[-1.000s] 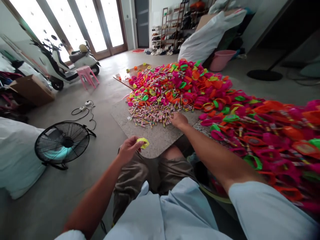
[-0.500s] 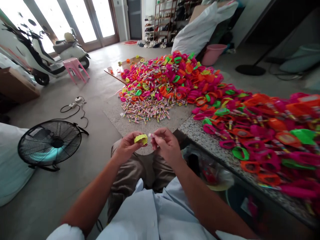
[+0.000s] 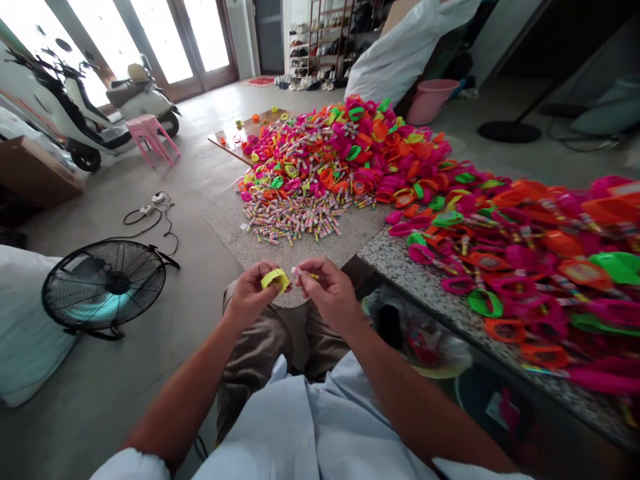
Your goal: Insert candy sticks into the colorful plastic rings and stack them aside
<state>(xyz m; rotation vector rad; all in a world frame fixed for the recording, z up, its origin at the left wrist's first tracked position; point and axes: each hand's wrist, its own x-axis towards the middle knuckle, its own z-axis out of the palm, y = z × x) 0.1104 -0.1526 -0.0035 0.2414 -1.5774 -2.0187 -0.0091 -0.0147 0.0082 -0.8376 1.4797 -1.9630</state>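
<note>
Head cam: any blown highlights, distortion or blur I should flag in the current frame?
Head view: the glass doors at top left are blown out to white; wide-lens bending stretches the stone slab and the plastic pieces toward the right edge, where they smear; left hand, yellow ring, right hand and small stick are evenly lit and fairly sharp.

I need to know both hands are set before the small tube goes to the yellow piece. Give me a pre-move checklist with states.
1. Left hand grips the yellow piece: ok.
2. Right hand pinches the small tube: ok.
3. Tube and yellow piece close together: ok.
4. Tube end lined up with the piece's opening: cannot tell.
5. Supply of loose tubes on the stone slab ahead: ok.
</note>
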